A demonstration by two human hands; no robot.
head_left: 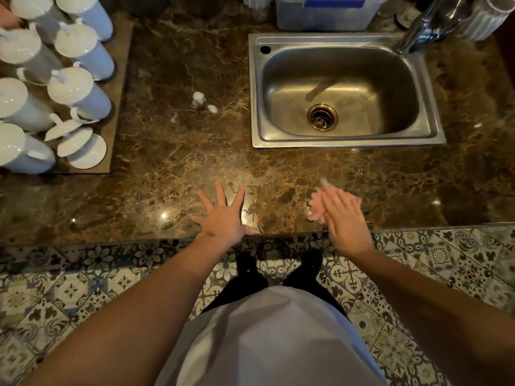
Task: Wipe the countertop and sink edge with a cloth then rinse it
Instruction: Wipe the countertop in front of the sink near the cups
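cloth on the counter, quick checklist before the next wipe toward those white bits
1. Cloth under the right hand: ok, straight fingers press it flat on the countertop.
2. Left hand free: ok, spread flat near the front edge, holding nothing.
3. White bits left to wipe: not ok, they lie left of the sink.
4. Path to them: ok, bare marble between.
5. Mugs out of the way: ok, on their mat at far left.
6. Cloth wet: cannot tell.
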